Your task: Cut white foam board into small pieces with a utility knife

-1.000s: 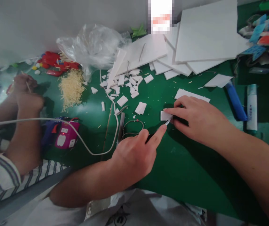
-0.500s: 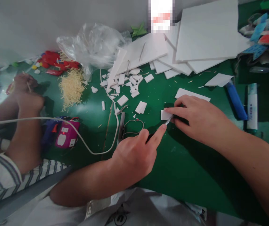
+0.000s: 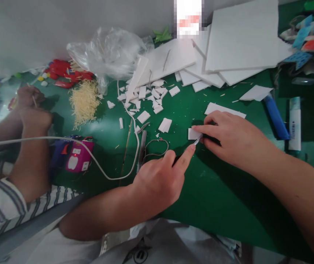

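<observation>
My left hand (image 3: pixel 161 178) is closed around a craft knife (image 3: pixel 198 140), its forefinger stretched along the top. The thin blade touches the right part of a small white foam board piece (image 3: pixel 192 135), and the handle is mostly hidden in my fist. From the right, my right hand (image 3: pixel 229 135) pins this piece to the table with its fingertips, the thumb close beside the blade. A longer white foam board strip (image 3: pixel 224 110) lies just behind my right hand, partly covered by its knuckles.
Foam scraps (image 3: pixel 154 97) lie on the green table (image 3: pixel 200 205) before stacked white boards (image 3: pixel 242 36). A white cable (image 3: pixel 110 179) loops near my left wrist, beside a pink box (image 3: pixel 78 157). A co-worker's hands (image 3: pixel 32 97) hold a thin stick. A glue tube (image 3: pixel 294 124) lies right.
Hardly anything differs. The whole view has shifted very slightly; the knife blade and both hands stay at the same foam piece.
</observation>
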Motion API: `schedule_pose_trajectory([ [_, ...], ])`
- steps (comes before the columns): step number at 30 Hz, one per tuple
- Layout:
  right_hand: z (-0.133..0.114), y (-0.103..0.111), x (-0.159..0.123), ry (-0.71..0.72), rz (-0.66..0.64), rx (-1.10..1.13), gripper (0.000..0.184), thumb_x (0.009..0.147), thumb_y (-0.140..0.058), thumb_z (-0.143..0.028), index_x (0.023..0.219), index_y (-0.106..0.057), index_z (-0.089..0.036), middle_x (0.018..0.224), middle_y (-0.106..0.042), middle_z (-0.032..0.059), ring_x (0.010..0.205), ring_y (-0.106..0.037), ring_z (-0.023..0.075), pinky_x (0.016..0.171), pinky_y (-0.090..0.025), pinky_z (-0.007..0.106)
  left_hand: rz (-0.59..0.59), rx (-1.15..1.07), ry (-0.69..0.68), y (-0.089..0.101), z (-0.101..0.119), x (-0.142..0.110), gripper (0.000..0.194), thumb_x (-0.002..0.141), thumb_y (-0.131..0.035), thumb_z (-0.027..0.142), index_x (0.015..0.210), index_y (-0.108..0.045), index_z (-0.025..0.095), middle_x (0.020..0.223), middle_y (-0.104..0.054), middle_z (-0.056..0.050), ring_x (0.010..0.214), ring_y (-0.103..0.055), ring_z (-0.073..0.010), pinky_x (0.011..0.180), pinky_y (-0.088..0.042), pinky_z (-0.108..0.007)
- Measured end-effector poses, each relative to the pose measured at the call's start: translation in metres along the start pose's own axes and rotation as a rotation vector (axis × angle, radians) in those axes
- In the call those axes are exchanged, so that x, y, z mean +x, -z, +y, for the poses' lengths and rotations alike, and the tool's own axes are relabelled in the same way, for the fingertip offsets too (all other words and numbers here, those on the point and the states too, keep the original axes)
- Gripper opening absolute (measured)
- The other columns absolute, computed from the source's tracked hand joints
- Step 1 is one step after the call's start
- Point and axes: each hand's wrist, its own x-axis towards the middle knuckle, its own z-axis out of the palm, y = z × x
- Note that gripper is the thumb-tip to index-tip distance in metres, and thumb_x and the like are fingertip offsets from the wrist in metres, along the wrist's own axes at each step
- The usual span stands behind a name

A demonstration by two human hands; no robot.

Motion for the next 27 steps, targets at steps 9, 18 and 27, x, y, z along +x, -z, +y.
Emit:
schedule_pose_trajectory([
  [9, -0.0015, -0.0002, -0.0004, -0.007, 0.012, -0.024, 0.04, 0.096, -0.046, -0.027, 0.119, -0.079, -0.024, 0.101, -0.07, 0.0123, 0.081, -0.061, 0.0225, 0.068, -0.047, 0.036, -0.022, 0.005, 0.01, 0.0026, 0.0026, 0.0004, 0.049, 0.098, -0.044, 0.012, 0.145, -0.06, 0.011, 0.071, -0.053, 0.001, 0.045, -0.041, -0.0102, 0.04, -0.042, -0.023],
  [18, 0.0012, -0.0015, -0.0002, -0.007, 0.007, 0.014, 0.039, 0.097, -0.047, -0.028, 0.117, -0.08, -0.025, 0.102, -0.07, 0.012, 0.081, -0.061, 0.0227, 0.068, -0.046, 0.036, 0.034, 0.048, 0.014, -0.0014, 0.0042, 0.0039, 0.048, 0.098, -0.042, 0.011, 0.141, -0.064, 0.013, 0.069, -0.051, 0.002, 0.044, -0.043, -0.0099, 0.039, -0.041, -0.023],
  [27, -0.0005, 0.0006, -0.0004, -0.025, -0.01, 0.0, 0.04, 0.097, -0.046, -0.028, 0.119, -0.079, -0.024, 0.102, -0.069, 0.013, 0.082, -0.06, 0.0234, 0.067, -0.044, 0.036, 0.007, 0.072, -0.004, 0.0015, 0.0029, -0.0005, 0.049, 0.098, -0.043, 0.01, 0.143, -0.062, 0.013, 0.07, -0.05, 0.002, 0.044, -0.041, -0.0092, 0.04, -0.042, -0.022],
])
